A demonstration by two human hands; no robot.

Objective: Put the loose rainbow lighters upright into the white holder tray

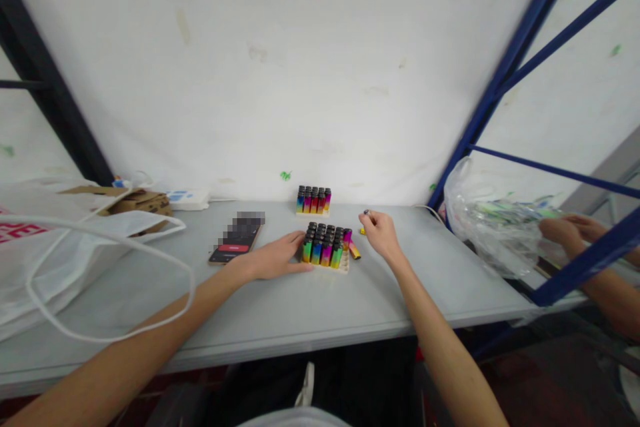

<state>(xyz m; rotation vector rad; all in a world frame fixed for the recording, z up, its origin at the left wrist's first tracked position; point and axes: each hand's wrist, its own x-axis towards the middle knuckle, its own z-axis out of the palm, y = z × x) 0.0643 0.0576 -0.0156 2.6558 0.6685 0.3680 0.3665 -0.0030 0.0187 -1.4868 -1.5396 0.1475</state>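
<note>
Colourful lighters (321,252) with black tops stand upright in rows in a white tray (345,267). My left hand (280,256) grips this tray's left end, the thumb along the front and the fingers behind. At the tray's right end a slot column shows bare holes. My right hand (381,235) is closed just right of the tray on a lighter (363,231), whose dark top and yellow end peek out; the rest is hidden by the fingers. Between hand and tray, a pink-and-yellow lighter (355,250) lies on the table.
A second tray of lighters (314,201) stands against the wall. A phone (235,243) lies left; beyond are a white plastic bag (90,260), a cable and cardboard (135,203). At right, a clear bag (480,220) sits by a blue metal frame (515,73), past which another person's hands (565,233) show.
</note>
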